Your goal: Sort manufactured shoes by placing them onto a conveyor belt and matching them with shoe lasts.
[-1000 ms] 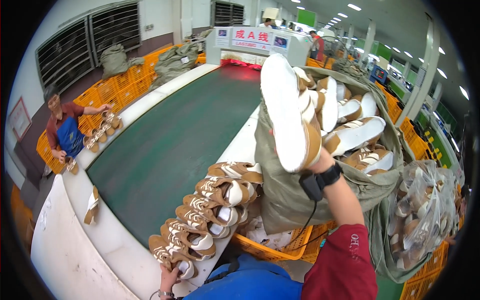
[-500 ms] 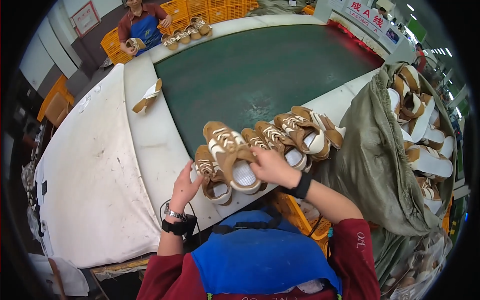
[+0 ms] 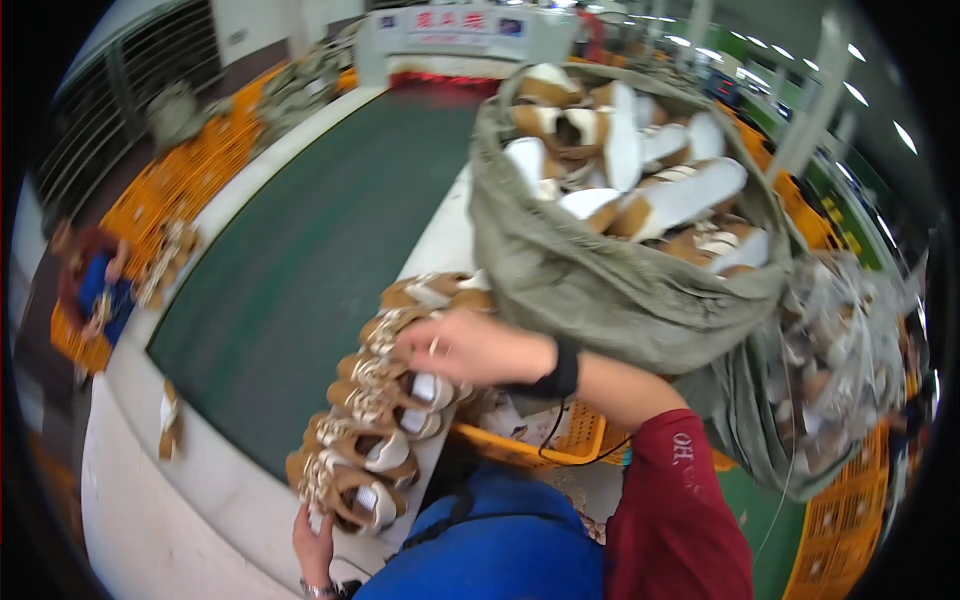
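Brown-and-cream lace-up shoes stand in a row along the near edge of the white-rimmed table. At the near end of that row is one shoe (image 3: pixel 350 492), its toe facing the green belt. My left hand (image 3: pixel 314 548) is beside it, fingers apart, fingertips at its side. My right hand (image 3: pixel 465 347) hovers over the farther shoes (image 3: pixel 385 330), blurred by motion, so I cannot tell whether its fingers grip anything. Beyond it rises a large grey-green sack (image 3: pixel 570 290), filled with more brown-and-white shoes (image 3: pixel 670 200).
A green conveyor belt (image 3: pixel 290 220) runs away from me. A single shoe (image 3: pixel 170 420) lies on its left border. Across the belt, a person (image 3: pixel 100 285) stands by more shoes (image 3: pixel 168 262). An orange crate (image 3: pixel 575 440) sits below the table, right of my apron; a clear plastic bag (image 3: pixel 850 340) hangs farther right.
My view has swung right, toward the sack. The shoe my right hand held up now stands in the row, and that hand has moved over the farther shoes.
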A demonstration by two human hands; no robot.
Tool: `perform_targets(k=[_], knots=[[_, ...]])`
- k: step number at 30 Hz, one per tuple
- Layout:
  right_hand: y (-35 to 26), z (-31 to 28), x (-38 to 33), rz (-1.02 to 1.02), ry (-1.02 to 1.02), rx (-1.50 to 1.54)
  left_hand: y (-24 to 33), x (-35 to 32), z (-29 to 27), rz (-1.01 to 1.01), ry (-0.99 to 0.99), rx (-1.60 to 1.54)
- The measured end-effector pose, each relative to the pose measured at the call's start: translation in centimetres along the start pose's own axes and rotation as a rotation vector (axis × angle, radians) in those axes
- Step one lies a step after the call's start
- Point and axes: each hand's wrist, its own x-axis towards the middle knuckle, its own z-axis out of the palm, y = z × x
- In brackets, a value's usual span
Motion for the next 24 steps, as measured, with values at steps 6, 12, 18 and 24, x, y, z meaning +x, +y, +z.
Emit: perform_targets(k=[6, 12, 18, 24], knots=[[8.4, -23.2, -10.0, 0.634, 0.739, -0.811, 8.3, 2.8, -4.2, 0.124, -0.01, 0.08], [10.2, -29.0, -18.1, 0.923, 1.506, -1.196, 13.1, 3.2, -4.5, 0.247, 0.07, -0.065], [15.7, -31.8, -21.3, 0.708, 1.419, 0.012, 15.0, 3.5, -3.8, 0.317, -0.131, -0.321], [8.0, -28.9, -19.3, -0.077, 1.619, 0.234, 19.6, 3.5, -3.7, 0.404, -0.209, -0.25]])
